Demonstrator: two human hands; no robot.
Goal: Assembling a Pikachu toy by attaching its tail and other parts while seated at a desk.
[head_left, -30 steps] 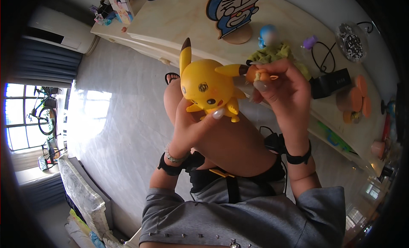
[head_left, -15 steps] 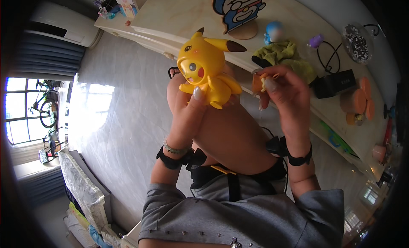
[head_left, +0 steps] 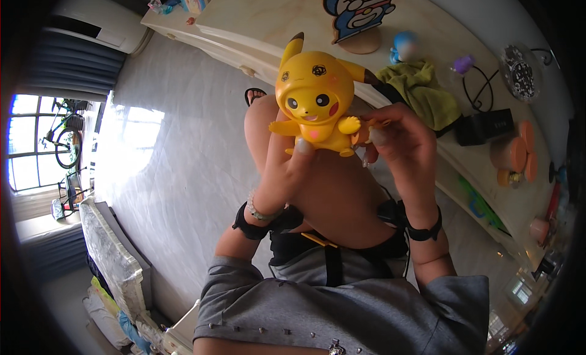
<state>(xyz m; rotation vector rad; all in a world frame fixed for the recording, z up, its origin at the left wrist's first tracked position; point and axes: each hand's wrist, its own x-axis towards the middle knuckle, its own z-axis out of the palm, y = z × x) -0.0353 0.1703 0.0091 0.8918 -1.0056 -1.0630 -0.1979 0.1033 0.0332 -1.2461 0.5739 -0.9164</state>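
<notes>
- A room with a pale, glossy floor (head_left: 183, 178) lies behind; a bright window (head_left: 38, 148) and a bicycle (head_left: 68, 147) show at the far left.
- In front of the person's lap, a yellow big-headed figure (head_left: 314, 105) is held up in the air, roughly upright, its face turned toward the camera.
- The left hand (head_left: 282, 170) grasps this figure from below, the thumb pressed on its lower front.
- The right hand (head_left: 404, 138) pinches a small orange piece (head_left: 364, 135), mostly covered by the fingers, just beside the figure's arm on the right; whether the two touch, I cannot tell.
- Beyond the hands stands a cream worktop (head_left: 262, 25) with rounded edges.
- Nearest on it is a crumpled olive-green cloth (head_left: 421, 89), with a black box (head_left: 485, 126) to its right.
- Farther off are a blue-and-white cutout (head_left: 360, 16) on a round wooden base, a small blue figurine (head_left: 401, 47), a purple object (head_left: 463, 64) and orange round containers (head_left: 506, 153).
</notes>
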